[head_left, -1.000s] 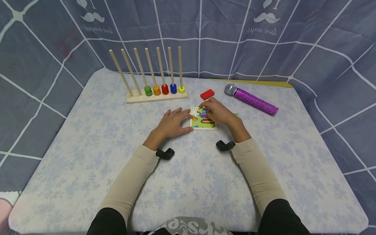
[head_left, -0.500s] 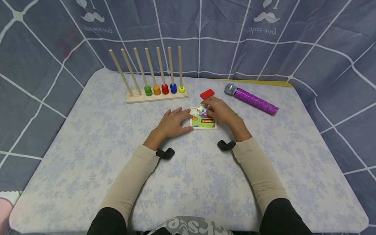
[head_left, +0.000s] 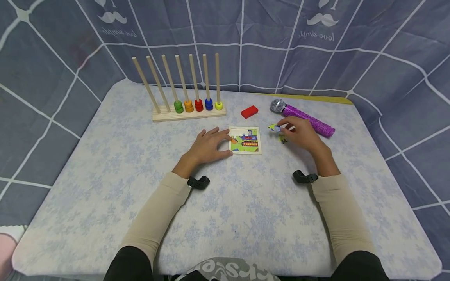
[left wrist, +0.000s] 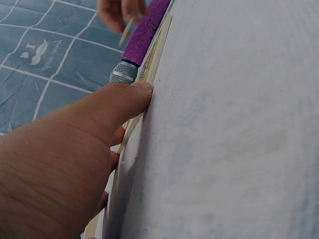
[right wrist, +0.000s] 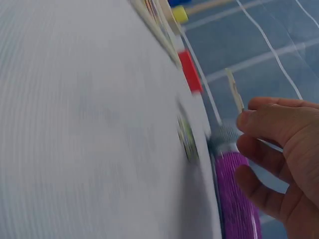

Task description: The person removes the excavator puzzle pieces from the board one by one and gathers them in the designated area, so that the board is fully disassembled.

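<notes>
A small jigsaw puzzle (head_left: 246,141) in a pale wooden frame lies mid-table, with a train-like picture in it. My left hand (head_left: 209,147) rests at its left side, fingers spread, index fingertip and thumb touching the frame edge. In the left wrist view the thumb presses along that edge. My right hand (head_left: 299,132) pinches a puzzle piece (head_left: 274,127) between thumb and fingers, right of the frame; the right wrist view shows the piece edge-on, raised over the table. A second puzzle piece (head_left: 283,138) lies below that hand, partly hidden in the head view.
Behind the puzzle stands a wooden peg rack (head_left: 190,114) with coloured rings on several pegs. A red block (head_left: 249,112) lies beyond the frame. A purple glitter microphone (head_left: 311,121) is just behind my right hand. A grey gridded curtain (head_left: 225,35) hangs at the back.
My right hand has lifted a puzzle piece from the upper part of the frame and carried it right, exposing bare wood there. My left hand stays in place.
</notes>
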### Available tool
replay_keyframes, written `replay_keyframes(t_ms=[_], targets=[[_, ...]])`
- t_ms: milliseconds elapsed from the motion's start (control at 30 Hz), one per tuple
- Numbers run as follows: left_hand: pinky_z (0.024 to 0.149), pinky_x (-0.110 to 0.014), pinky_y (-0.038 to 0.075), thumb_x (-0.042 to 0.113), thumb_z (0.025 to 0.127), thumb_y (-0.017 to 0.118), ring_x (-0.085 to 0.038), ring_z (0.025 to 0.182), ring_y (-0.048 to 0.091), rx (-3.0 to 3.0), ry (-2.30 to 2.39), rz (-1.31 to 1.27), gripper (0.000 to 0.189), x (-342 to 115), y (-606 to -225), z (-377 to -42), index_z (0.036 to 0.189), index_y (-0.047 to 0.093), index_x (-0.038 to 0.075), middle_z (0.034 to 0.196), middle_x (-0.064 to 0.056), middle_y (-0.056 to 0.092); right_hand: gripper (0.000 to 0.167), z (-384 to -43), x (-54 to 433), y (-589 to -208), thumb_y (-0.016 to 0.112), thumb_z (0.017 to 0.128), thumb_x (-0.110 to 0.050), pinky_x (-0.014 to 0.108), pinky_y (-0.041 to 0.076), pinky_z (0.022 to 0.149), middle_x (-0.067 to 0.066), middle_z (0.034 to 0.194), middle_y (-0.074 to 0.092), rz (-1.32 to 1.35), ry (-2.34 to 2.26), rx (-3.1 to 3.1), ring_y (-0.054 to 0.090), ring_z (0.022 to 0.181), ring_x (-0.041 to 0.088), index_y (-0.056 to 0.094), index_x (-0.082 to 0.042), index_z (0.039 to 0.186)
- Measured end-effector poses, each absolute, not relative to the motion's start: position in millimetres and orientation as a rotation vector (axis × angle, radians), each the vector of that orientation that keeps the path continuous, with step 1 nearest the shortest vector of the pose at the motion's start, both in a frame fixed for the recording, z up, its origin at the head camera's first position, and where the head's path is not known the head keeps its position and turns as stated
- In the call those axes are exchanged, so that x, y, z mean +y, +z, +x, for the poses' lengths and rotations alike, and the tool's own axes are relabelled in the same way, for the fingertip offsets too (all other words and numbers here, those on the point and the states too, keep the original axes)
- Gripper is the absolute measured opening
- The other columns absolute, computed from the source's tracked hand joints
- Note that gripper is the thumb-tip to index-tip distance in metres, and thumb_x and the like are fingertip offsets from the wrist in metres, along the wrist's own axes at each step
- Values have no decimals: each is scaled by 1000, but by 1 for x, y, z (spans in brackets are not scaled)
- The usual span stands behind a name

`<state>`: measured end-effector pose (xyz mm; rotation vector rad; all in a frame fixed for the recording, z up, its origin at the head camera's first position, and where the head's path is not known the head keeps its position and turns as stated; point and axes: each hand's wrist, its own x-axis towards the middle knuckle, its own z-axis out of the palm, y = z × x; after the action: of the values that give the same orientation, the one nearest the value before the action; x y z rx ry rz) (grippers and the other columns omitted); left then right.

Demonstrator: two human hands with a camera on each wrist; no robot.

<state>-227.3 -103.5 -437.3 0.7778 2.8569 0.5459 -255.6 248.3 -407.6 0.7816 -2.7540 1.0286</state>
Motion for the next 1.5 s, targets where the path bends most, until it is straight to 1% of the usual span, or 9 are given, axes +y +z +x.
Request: replay_keyframes(t_ms=[167,300,400,500,633,800,1067,1500], targets=[[116,-62,13,56,93,64,-30,150,24,2853,550,777,57,-103,-436,-228,141,59,25,162,2,34,17,-235,303,-407,65,96,3,57,53,84,24,111,68,613,950,-2833,65,99,41,69,5,113],[117,-61,12,56,94,63,-29,150,23,2862,534,765,56,-105,-436,-230,141,58,27,162,3,33,17,-229,322,-410,65,96,4,60,51,87,24,110,68,535,933,-2881,64,100,42,70,5,112],[117,-61,12,55,94,64,-29,151,23,2861,541,760,55,-105,-436,-230,141,59,27,162,4,33,17,-230,323,-415,64,96,4,59,51,87,24,110,68,585,957,-2893,65,100,43,71,5,112],[116,-62,12,54,93,65,-30,150,24,2848,571,776,55,-104,-437,-229,141,59,26,162,2,34,17,-231,321,-419,65,95,6,58,51,85,25,107,70,632,933,-2909,66,96,42,71,6,110],[116,-63,13,54,93,65,-31,150,25,2856,569,785,56,-102,-438,-229,141,60,25,162,1,35,17,-232,314,-420,68,91,9,55,53,81,23,101,72,670,807,-2913,68,91,39,74,6,106],[116,-63,13,54,94,64,-30,150,25,2869,551,774,55,-103,-438,-229,141,60,26,162,2,35,17,-234,308,-419,71,88,11,53,53,81,21,101,74,726,661,-2872,69,91,37,76,6,103],[116,-63,12,54,94,65,-30,150,23,2849,573,772,54,-104,-438,-229,140,59,26,162,1,34,17,-233,306,-418,71,89,9,54,53,82,20,103,74,706,616,-2877,69,94,38,77,4,104],[117,-62,11,54,94,64,-29,151,22,2841,573,765,55,-103,-435,-227,141,59,26,162,2,33,16,-236,308,-425,69,89,8,53,53,80,19,104,74,667,625,-2883,68,92,36,77,3,103]])
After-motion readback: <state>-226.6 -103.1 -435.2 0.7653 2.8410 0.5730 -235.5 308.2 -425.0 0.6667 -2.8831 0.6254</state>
